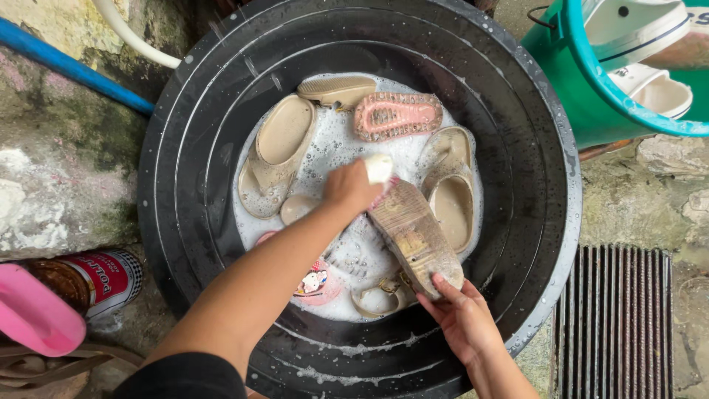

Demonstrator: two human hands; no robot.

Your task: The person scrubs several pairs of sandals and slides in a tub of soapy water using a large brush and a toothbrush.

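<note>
My left hand (349, 187) reaches into a big black basin (532, 148) of soapy water and grips a small white scrubbing block (379, 168), pressed on the toe end of a brown sandal sole (413, 233). My right hand (461, 318) holds that upturned sandal by its heel, tilted above the suds. Around it float beige slides (279, 151), a pink sandal lying sole up (395, 114), a beige pair at the right (450, 188) and a small pink child's sandal (317, 284), partly hidden under my left arm.
A teal bucket (591, 96) with white shoes stands at the top right. A metal drain grate (613, 321) lies at the bottom right. On the left are a red-and-white can (103, 277), a pink slipper (33, 314), a blue pipe (66, 66) and a mossy concrete ledge.
</note>
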